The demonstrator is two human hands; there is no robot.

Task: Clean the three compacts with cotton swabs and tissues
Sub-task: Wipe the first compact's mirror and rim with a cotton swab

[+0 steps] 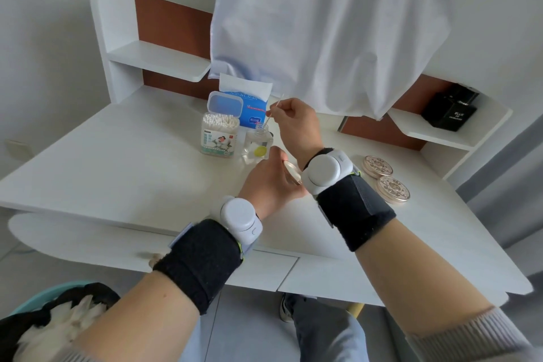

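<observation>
White desk (123, 161) — left hand (269, 182) perhaps hides compact (292, 172).

Both forearms reach in from six o'clock, each bound in a dark wrap with a white puck-shaped unit at the wrist. Left hand (271, 182) sits near the centre, back of the hand up, fingers curled closed around something round and flat, thumb pointing toward twelve. Right hand (295, 123) is farther out, at about one o'clock from the left, wrist bent, thumb and fingertips pinched tight on a thin stick angled down toward seven o'clock.
</observation>
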